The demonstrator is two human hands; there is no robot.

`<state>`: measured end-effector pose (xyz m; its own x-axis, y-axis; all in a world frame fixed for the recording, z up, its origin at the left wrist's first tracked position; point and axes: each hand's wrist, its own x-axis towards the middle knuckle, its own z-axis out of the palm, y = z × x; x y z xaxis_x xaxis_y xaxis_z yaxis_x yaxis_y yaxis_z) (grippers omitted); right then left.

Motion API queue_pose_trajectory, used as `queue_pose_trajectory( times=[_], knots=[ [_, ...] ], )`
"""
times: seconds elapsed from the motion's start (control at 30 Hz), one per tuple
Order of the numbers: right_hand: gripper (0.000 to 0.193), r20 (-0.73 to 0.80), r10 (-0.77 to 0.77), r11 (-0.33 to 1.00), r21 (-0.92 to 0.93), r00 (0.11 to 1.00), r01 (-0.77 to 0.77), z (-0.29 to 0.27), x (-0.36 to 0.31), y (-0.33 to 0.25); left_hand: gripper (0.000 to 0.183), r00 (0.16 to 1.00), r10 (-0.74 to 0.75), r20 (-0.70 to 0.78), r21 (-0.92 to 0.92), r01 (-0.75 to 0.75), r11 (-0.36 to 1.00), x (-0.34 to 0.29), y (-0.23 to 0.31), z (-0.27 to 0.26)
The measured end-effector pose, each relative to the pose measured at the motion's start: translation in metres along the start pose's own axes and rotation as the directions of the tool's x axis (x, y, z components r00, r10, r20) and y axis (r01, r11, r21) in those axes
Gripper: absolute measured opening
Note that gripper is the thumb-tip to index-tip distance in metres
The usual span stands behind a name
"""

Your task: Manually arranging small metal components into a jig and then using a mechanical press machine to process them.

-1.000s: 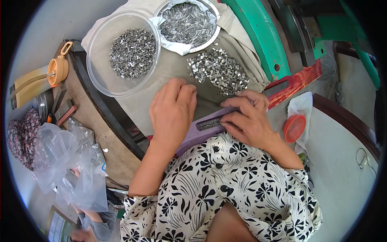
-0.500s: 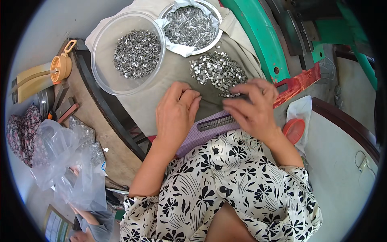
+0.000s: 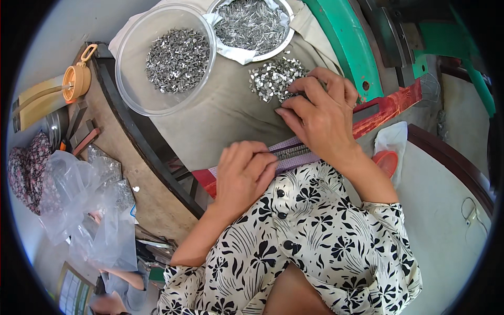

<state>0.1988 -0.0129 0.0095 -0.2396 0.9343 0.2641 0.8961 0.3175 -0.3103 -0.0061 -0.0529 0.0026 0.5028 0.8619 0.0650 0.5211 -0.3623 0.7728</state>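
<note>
A loose pile of small, flat, shiny metal pieces [image 3: 270, 79] lies on the olive-grey cloth. Over its right edge is my right hand [image 3: 325, 113], thumb and fingertips drawn close together; anything between them is too small to make out. Nearer my body lies a purple checked strip [image 3: 296, 164] with a dark slot, in which a row of small metal pieces [image 3: 294, 151] is packed side by side. At the slot's left end my left hand [image 3: 245, 170] is closed in a pinch. Its fingertips hide whatever they may hold.
Beyond the pile stand a clear round tub [image 3: 126, 84] of small metal pieces and a cloth-lined metal bowl [image 3: 290, 39] of thin metal slivers. A green machine frame [image 3: 341, 42] rises at the right. Plastic bags [image 3: 79, 184] and an orange lidded cup [image 3: 77, 84] are at the left.
My left hand has come nearer my body, down to the left end of the slot. My right hand has moved away from the strip, up over the pile's right side.
</note>
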Motion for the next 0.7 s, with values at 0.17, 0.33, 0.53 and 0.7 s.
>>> queue_pose_trajectory(
  times=[0.17,0.33,0.53,0.7],
  knots=[
    [0.014,-0.024,0.026,1.000,0.017,0.999,-0.025,-0.001,-0.004,0.001,0.017,0.999,0.049,0.001,0.076,-0.049,0.996,-0.002,-0.003,0.012],
    [0.015,-0.059,0.066,0.998,-0.019,0.996,-0.067,0.001,-0.008,0.001,0.018,1.000,-0.026,0.010,0.075,0.025,0.997,-0.003,0.000,0.011],
    [0.017,-0.053,0.031,0.996,0.081,0.998,-0.027,0.003,-0.011,0.007,0.019,0.996,0.046,0.073,0.151,-0.057,0.987,-0.007,0.001,-0.002],
    [0.016,0.009,0.036,0.989,0.141,0.999,-0.037,0.003,-0.012,0.007,0.014,0.987,0.128,0.092,0.219,-0.146,0.965,-0.001,0.003,-0.005]
  ],
)
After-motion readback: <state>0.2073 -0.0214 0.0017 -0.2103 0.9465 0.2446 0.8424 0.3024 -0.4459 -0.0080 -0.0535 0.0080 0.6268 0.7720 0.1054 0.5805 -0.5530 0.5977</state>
